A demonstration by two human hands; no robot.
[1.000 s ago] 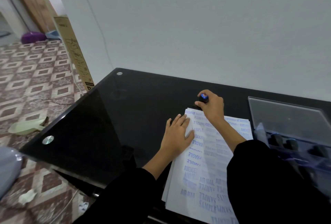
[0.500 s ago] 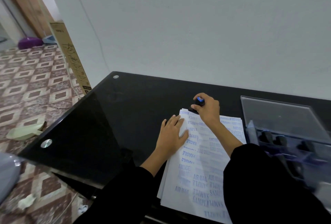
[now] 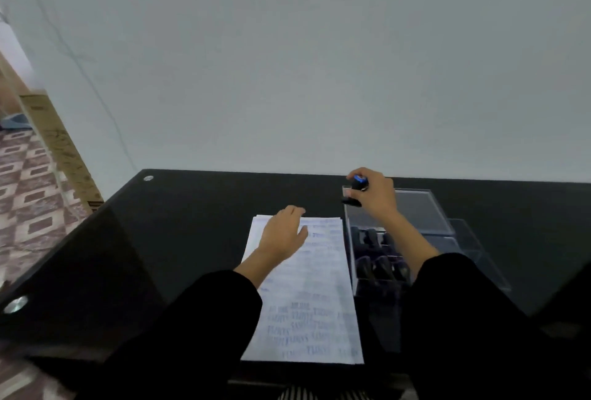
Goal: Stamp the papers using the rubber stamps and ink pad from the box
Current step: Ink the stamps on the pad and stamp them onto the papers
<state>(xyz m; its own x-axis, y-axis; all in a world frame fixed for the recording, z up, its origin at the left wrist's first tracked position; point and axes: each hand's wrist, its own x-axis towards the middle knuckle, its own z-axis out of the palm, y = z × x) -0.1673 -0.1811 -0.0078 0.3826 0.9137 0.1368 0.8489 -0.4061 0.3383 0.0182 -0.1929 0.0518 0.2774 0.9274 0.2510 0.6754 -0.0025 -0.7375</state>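
A stack of white papers [image 3: 316, 291] covered in blue stamp marks lies on the black glass table [image 3: 179, 239]. My left hand [image 3: 283, 233] rests flat on the stack's far left corner. My right hand [image 3: 372, 191] grips a black rubber stamp with a blue top [image 3: 358, 185], lifted off the paper and held over the far left corner of the clear plastic box [image 3: 422, 239]. Several black stamps [image 3: 377, 259] stand inside the box, partly hidden by my right forearm. No ink pad can be made out.
The box's clear lid [image 3: 415, 207] lies open at the back. A white wall runs along the table's far edge. A tall cardboard carton [image 3: 60, 150] leans at the left over a patterned tile floor [image 3: 28, 176].
My right hand has lifted the stamp off the paper's far edge and carried it right, over the box. My left hand stays on the papers. The camera has turned to the right.
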